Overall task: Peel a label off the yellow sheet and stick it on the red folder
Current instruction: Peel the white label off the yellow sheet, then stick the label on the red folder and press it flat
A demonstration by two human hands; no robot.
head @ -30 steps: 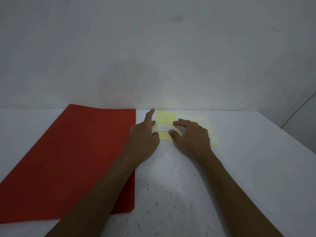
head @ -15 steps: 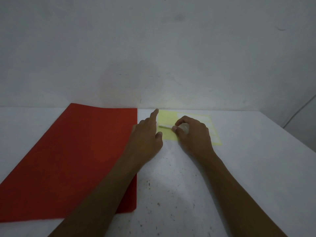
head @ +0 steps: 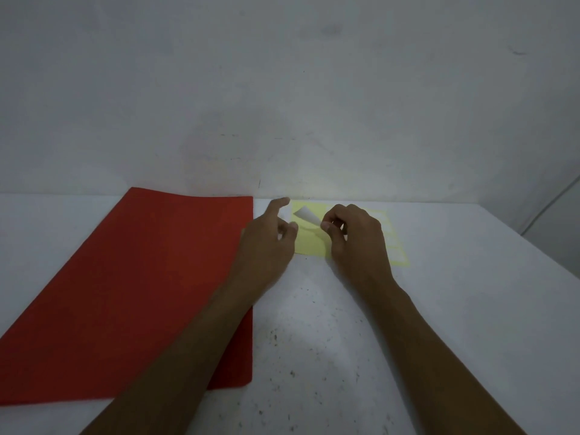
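My right hand [head: 357,237] has its grip pinched closed, thumb and forefinger, on one end of a small white paper label [head: 307,216]; the label's free end sticks out toward 10 o'clock, lifted above the pale yellow label sheet [head: 309,243]. That sheet lies flat on the white speckled worktop [head: 345,324] at the far edge, against the grey wall [head: 282,89], with faint outlines of more labels showing on its right part at 3 o'clock from my right hand. My left hand [head: 266,243] sits at 9 o'clock from the sheet, grip loose and open, holding nothing, forefinger stretched toward 1 o'clock, thumb touching or just over the sheet's left edge, can't tell which. The flat red card folder [head: 131,284] lies at 9 o'clock from the left hand, well clear of the label, its right edge running under my left forearm.
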